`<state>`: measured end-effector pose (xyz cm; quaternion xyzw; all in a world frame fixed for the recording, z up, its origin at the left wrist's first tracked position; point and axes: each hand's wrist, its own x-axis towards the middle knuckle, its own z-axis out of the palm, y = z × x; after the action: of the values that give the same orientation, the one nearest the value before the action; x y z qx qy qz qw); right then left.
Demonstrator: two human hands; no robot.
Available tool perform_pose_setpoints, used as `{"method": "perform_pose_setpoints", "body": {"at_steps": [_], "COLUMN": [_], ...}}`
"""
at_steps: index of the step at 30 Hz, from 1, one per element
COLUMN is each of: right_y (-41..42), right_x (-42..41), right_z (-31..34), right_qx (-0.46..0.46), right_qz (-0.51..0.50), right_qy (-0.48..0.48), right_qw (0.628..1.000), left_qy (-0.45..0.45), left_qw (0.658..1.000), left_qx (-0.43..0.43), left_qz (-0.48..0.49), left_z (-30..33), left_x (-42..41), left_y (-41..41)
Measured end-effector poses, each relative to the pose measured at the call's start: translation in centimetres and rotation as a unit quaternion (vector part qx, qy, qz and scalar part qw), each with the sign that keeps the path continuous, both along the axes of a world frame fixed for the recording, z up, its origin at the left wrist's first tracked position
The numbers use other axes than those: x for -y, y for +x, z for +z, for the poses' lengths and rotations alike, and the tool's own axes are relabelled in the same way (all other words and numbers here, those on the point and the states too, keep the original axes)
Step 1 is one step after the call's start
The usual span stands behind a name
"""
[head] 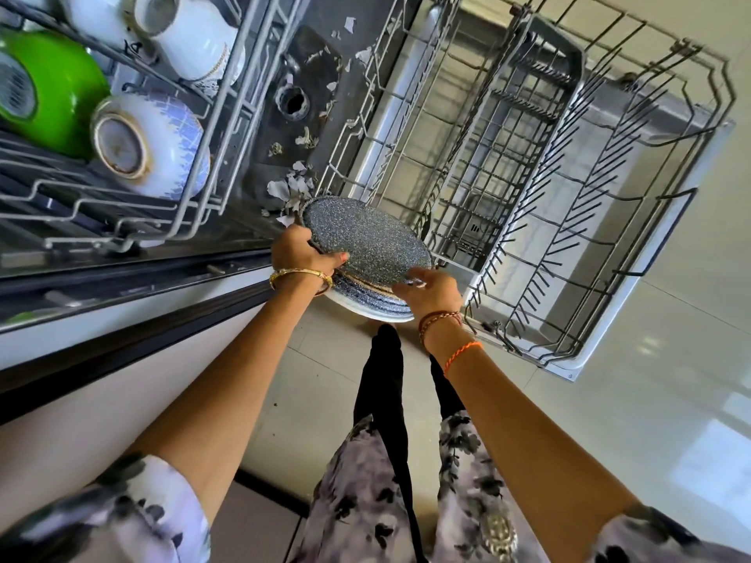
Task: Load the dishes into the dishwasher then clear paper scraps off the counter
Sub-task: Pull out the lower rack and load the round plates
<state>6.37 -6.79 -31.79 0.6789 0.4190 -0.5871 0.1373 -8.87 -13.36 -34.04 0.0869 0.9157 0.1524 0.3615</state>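
Observation:
A stack of speckled grey plates (367, 241) sits between my hands, just in front of the lower dishwasher rack (569, 221). My left hand (302, 253) grips the stack's left edge, thumb on the top plate. My right hand (430, 288) pinches the near right rim of the top plate. The pulled-out lower rack holds no dishes. Torn paper scraps (290, 188) lie on the dark surface beside the rack.
The upper rack (122, 221) at the left holds a green bowl (53, 91), a blue-patterned white bowl (154, 144) and white cups (195, 34). Pale floor tiles (650, 400) lie to the right. My legs stand below the plates.

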Motion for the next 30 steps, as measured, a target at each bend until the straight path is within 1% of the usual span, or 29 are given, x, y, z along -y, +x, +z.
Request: {"method": "perform_pose_setpoints", "body": {"at_steps": [2, 4, 9, 15, 18, 21, 26, 30], "right_y": [0.2, 0.4, 0.6, 0.6, 0.8, 1.4, 3.1, 4.9], "right_x": [0.3, 0.6, 0.6, -0.4, -0.7, -0.9, -1.7, -2.1], "right_z": [-0.1, -0.3, -0.6, -1.2, -1.2, 0.1, 5.0, 8.2], "right_qx": [-0.002, -0.008, -0.016, -0.012, -0.025, -0.042, -0.06, -0.09], "right_qz": [0.04, 0.077, 0.135, 0.196, 0.196, 0.163, 0.106, 0.073], "right_qy": [0.024, 0.037, 0.064, 0.072, 0.105, 0.157, 0.232, 0.327], "right_qw": [0.999, 0.996, 0.989, 0.978, 0.975, 0.973, 0.965, 0.938], "left_qy": [-0.004, 0.001, 0.015, -0.005, -0.009, 0.008, 0.064, 0.149], "left_qw": [0.999, 0.997, 0.997, 0.996, 0.995, 0.992, 0.989, 0.977], "left_qx": [-0.025, -0.039, -0.041, -0.037, -0.062, -0.104, -0.117, -0.14], "left_qz": [-0.047, -0.065, -0.068, -0.082, -0.078, -0.069, -0.061, -0.062], "left_z": [0.7, 0.8, 0.8, 0.7, 0.8, 1.9, 5.5, 9.0], "left_x": [0.0, 0.0, 0.6, 0.7, 0.8, 1.0, 0.6, -0.8], "left_y": [0.1, 0.0, -0.2, -0.3, 0.6, 3.0, 6.4, 8.5]}}
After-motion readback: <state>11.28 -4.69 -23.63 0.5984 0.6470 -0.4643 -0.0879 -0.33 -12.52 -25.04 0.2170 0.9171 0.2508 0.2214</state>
